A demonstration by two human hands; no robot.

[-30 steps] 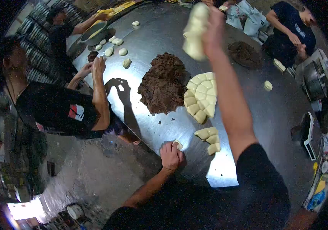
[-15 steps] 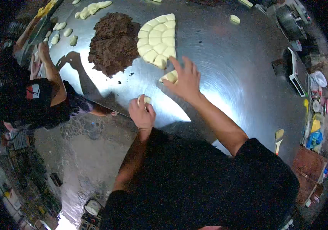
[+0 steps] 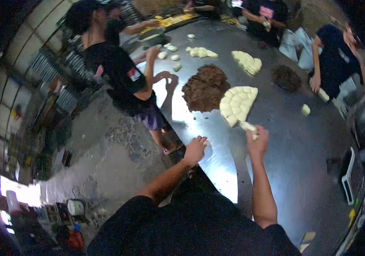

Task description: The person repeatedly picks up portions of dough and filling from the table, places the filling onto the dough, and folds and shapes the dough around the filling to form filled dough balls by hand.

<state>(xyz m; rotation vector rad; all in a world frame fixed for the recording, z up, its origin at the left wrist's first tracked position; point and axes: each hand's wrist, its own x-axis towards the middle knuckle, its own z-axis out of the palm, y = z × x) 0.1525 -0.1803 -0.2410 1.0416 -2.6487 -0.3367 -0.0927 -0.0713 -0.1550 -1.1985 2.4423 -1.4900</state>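
My right hand [image 3: 258, 141] is closed around a pale piece of dough [image 3: 247, 126], whose far end sticks out toward the bottom corner of the scored dough fan [image 3: 238, 103]. I cannot tell whether that piece still joins the fan. Lower left, near the table's edge, my left hand [image 3: 195, 150] curls over another small dough piece [image 3: 207, 144], mostly hidden by the fingers. Beyond my hands lies a crumbly brown mound [image 3: 206, 88], touching or very close to the fan's left side.
A steel table [image 3: 293, 170] stretches ahead. Several dough lumps [image 3: 174, 57] and a longer dough strip [image 3: 202, 52] lie farther off, with another dough slab [image 3: 247, 62] and a second brown heap [image 3: 286, 78]. Co-workers stand at left [image 3: 118, 72], at the back and at right [image 3: 340, 59].
The camera view has tilted up and swung left, bringing more co-workers into sight. My right hand has closed from a spread pose onto dough by the fan. My left hand stays on its piece.
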